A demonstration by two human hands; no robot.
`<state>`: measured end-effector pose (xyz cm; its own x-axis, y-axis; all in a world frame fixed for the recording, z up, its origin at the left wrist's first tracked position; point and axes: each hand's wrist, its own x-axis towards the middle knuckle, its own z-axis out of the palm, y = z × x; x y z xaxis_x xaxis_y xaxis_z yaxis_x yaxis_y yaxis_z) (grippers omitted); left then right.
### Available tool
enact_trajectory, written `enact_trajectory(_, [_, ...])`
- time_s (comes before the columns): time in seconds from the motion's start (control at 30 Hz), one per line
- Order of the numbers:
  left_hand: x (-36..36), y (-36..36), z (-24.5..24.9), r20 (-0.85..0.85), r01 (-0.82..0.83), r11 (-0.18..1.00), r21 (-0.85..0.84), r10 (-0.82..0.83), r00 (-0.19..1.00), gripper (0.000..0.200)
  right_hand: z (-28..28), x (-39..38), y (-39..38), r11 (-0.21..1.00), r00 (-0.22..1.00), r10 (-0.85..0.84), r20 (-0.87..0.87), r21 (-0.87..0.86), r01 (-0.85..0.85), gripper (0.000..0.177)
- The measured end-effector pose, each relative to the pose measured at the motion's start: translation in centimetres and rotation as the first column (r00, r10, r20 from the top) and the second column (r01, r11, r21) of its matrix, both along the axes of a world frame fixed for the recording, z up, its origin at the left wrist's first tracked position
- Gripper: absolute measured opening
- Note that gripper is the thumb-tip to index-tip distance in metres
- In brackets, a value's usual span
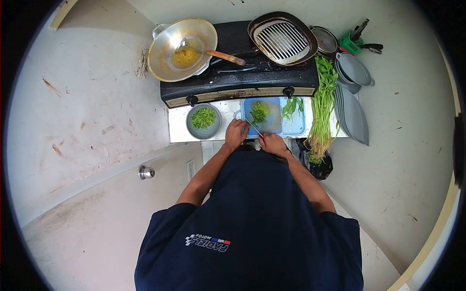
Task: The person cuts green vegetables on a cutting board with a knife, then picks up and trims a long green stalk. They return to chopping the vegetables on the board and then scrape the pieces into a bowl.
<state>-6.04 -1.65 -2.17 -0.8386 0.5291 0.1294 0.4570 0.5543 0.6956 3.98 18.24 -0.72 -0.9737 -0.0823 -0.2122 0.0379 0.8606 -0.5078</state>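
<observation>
My right hand is closed on the handle of a knife, whose blade points up and left over the blue cutting board. By the board's lower left corner, my left hand has its fingers bent near the blade; what they hold, if anything, is too small to tell. Chopped greens lie in a heap on the board above the knife. Some whole leaves rest on the board's right part. A grey bowl with more chopped greens stands left of my left hand.
Behind the board is a black stove with a wok, a ladle and a grill pan. Long-stemmed greens, grey plates and pots stand at the right. A black bag hangs below the counter.
</observation>
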Motion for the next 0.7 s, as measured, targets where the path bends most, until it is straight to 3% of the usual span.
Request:
enact_trajectory(0.23, [0.1,-0.2,0.1,-0.011,0.015,0.999,-0.035,-0.015,1.000,0.007,-0.9,0.1,-0.1,0.997,0.998,0.062,0.024,0.038,-0.063,0.042])
enact_trajectory(0.63, [0.5,-0.6,-0.2,0.002,-0.006,0.999,0.038,0.006,1.000,0.008,-0.8,0.0,-0.1,0.997,0.996,-0.073,0.053,0.033,0.071,0.040])
enact_trajectory(0.7, [0.5,-0.6,-0.3,0.017,-0.009,1.000,0.009,0.009,1.000,0.009,0.0,-0.2,-0.1,0.999,0.990,-0.048,0.135,0.029,0.044,0.041])
